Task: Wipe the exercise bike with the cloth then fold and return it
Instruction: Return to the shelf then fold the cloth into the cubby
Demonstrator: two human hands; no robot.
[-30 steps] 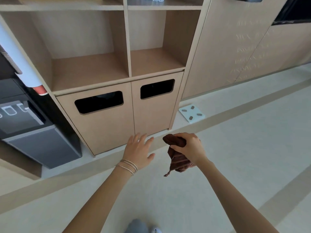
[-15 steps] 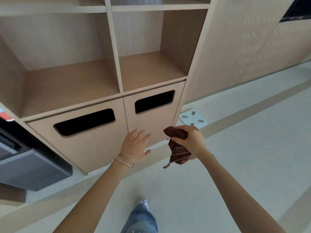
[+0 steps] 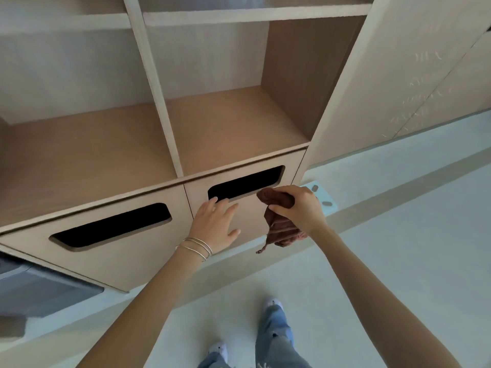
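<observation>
My right hand grips a bunched brown cloth, which hangs in a crumpled wad below my fist in front of the wooden cabinet. My left hand, with thin bangles at the wrist, is spread with straight fingers over the right lower door, its fingertips near the lower edge of that door's dark slot. I cannot tell whether it touches the door. The exercise bike is not in view.
A wooden shelf unit has two open cubbies above two slotted doors, the left door beside the right one. A pale blue scale lies on the floor behind my right hand. A grey appliance stands at the lower left. My feet are on the light floor.
I have stepped closer to the cabinet, which now fills more of the view. Both hands have risen toward the right door's slot, the cloth still in my right hand.
</observation>
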